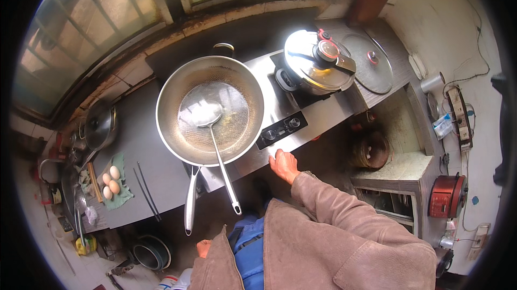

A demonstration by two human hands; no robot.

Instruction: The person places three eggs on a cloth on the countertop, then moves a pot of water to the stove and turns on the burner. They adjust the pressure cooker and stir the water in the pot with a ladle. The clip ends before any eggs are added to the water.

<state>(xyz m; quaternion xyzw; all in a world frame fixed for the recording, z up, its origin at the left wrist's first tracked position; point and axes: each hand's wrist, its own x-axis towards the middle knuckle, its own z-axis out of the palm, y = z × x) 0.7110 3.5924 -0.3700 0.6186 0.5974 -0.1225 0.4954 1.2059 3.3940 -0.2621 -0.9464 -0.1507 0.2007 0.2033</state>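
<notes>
My right hand [284, 165] is at the front edge of the gas stove [242, 164], below the black control panel [282, 130] with its knobs. Its fingers are curled and the palm is hidden. Low by the jacket hem, my left hand [204, 248] shows only in part and touches nothing I can make out. A large metal wok [169, 88] sits on the left burner, with clear liquid in its bottom and its handle towards me. A steel ladle [220, 156] rests in it, handle over the rim. A lidded pressure cooker [311, 64] stands on the right burner.
Left on the counter are several eggs [114, 187] on a green cloth [121, 199], dark chopsticks [147, 191] and a dark pan [99, 128]. A glass lid [371, 68] lies right of the cooker. A power strip [459, 116] and a red cooker [446, 196] are at the right wall.
</notes>
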